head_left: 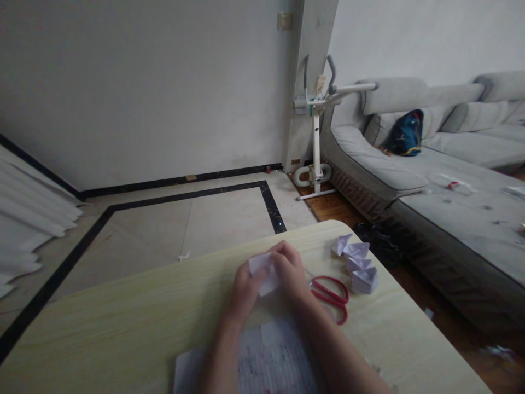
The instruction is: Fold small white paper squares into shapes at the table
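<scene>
White paper is what we have between our hands: a small folded paper piece (pixel 263 272) held just above the pale wooden table (pixel 123 323), a little right of the middle of its far part. Our left hand (pixel 245 293) comes up from the near side with its fingers closed on the left and lower edge of the piece. Our right hand (pixel 292 272) lies over the right side of the piece, fingers curled down onto it and pinching the far edge. Both hands touch each other around the paper, and most of the piece is hidden under them, so we cannot tell its exact shape.

Near us, under our forearms, a printed sheet (pixel 270 361) lies flat on the table. Just right of our right hand lie red-handled scissors (pixel 331 295), their loops pointing right. Farther right, near the table's right edge, sits a small cluster of folded paper shapes (pixel 357 262), some stacked on each other.

Beyond the table we see a tiled floor with a dark border, a white exercise machine (pixel 315 137) by the wall corner, and a grey sofa (pixel 430 175) at right with a blue bag (pixel 406 134) on its cushions.
</scene>
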`<act>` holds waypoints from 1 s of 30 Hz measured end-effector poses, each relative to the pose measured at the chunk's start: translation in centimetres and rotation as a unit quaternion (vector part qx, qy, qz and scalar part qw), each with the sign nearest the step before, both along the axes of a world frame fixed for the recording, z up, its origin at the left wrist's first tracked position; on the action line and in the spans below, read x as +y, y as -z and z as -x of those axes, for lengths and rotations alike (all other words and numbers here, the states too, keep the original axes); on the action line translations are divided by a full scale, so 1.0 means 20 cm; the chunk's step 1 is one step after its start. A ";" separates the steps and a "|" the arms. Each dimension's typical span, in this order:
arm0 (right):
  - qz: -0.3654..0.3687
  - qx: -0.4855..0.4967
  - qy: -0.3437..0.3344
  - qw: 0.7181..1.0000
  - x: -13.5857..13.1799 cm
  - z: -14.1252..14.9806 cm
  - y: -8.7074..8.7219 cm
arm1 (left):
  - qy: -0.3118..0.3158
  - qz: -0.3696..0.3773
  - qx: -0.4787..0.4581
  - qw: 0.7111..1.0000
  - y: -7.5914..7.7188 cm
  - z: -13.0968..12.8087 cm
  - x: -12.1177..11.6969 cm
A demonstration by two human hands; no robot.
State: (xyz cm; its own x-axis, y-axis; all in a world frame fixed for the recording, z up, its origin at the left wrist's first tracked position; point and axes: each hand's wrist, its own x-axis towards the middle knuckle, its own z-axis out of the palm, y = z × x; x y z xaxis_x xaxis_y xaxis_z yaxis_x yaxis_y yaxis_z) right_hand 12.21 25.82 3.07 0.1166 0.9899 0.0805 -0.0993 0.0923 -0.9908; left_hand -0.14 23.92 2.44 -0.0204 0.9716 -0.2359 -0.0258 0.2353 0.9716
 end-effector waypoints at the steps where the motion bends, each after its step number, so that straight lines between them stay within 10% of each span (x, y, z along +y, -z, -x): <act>1: -0.001 0.002 0.000 1.000 0.00 0.00 0.00 | -0.003 0.003 -0.002 1.000 0.00 0.00 0.00; 21: -0.006 -0.016 0.011 1.000 -0.02 0.03 0.00 | -0.081 0.059 -0.235 0.967 -0.18 -0.03 0.01; 30: -0.109 -0.119 0.041 0.986 -0.07 0.07 -0.01 | -0.085 0.070 -0.257 0.960 -0.09 -0.02 0.03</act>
State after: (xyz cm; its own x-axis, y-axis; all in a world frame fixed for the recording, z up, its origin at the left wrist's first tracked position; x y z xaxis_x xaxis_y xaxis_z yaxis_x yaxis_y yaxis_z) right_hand 10.75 24.44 3.20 0.1471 0.9344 0.3245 0.1497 0.3033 -0.9411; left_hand 0.18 24.56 4.18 -0.0219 0.9226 -0.3852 -0.5425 0.3127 0.7797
